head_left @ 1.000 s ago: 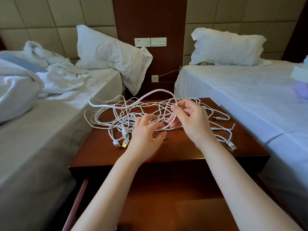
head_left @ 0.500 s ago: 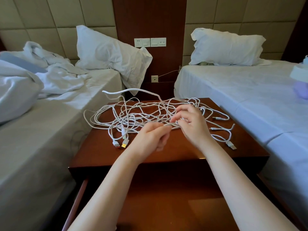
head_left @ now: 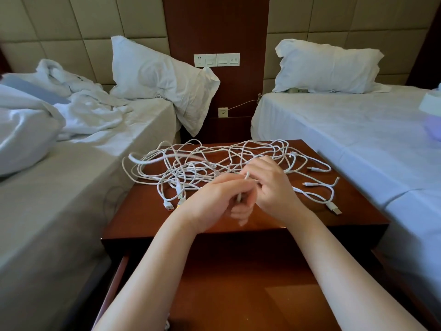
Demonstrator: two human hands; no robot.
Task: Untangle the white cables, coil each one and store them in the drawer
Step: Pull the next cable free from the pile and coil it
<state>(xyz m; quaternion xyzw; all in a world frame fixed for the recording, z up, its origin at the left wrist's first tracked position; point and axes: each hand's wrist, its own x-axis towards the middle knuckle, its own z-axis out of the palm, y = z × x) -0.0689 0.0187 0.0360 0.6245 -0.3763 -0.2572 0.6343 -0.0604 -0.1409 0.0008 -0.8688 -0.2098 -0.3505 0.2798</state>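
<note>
Progress on the job, how do you read it?

— Early, I'd say. The tangle of thin white cables (head_left: pixel 191 163) lies in one knotted heap on the dark reddish wooden counter (head_left: pixel 143 218), just beyond both grips and running out to either side of them. No part of it looks coiled.

Grips, then: what have they got?

— The left grip (head_left: pixel 214 201) has its fingers curled round one white strand (head_left: pixel 247 176). The right grip (head_left: pixel 272 187), touching the left, is closed too and seems to pinch the same strand a little further along. Neither is spread wide. Both hover over the near edge of the heap.

So one cable is being worked free?

— That's my judgement. A blurred loop (head_left: pixel 148 160) well to the left of the left grip looks to be in motion, which suggests something is being drawn through the knot. Whether it belongs to the held strand, I cannot tell.

Ends?

— Flat metal-tipped plugs (head_left: pixel 169 206) lie just left of the left grip. Another plug (head_left: pixel 334 209) sits to the right of the right grip, apart from it. All lead back into the heap, so nothing is separated yet.

And the drawer?

— The wooden drawer (head_left: pixel 238 295) stands pulled out below the counter, nearer the person than the grips, under the forearms. No coil shows in the visible part; the arms hide the rest. What's left is nearly everything: part every cable, coil each, lay them inside.
</note>
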